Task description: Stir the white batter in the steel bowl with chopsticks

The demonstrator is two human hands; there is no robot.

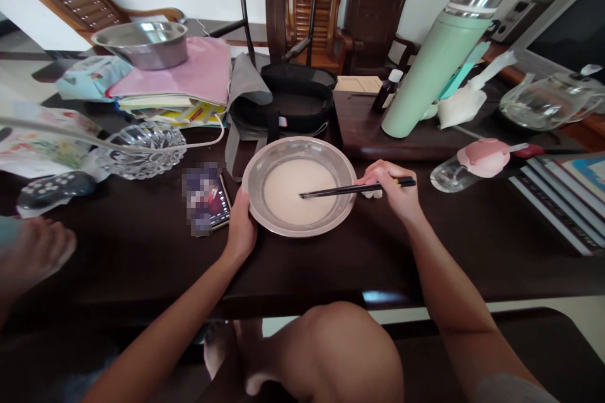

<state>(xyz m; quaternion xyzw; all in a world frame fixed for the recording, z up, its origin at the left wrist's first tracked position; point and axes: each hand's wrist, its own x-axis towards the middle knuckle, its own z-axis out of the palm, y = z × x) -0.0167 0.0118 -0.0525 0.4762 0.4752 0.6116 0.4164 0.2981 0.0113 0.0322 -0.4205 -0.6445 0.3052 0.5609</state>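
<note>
A shallow steel bowl (346, 167) with pale, creamy batter sits on the dark table in front of me. My left hand (241, 230) grips the bowl's left rim, fingers closed against it. My right hand (394, 192) is closed on a pair of black chopsticks (340, 189), whose tips rest in the batter near the bowl's middle.
A phone (218, 204) lies just left of the bowl, a glass dish (144, 151) beyond it. A green thermos (439, 56), a pink-lidded bottle (472, 164), books (562, 195), a glass kettle (548, 101) and a second steel bowl (144, 44) crowd the table. Another person's foot (35, 252) is at the left edge.
</note>
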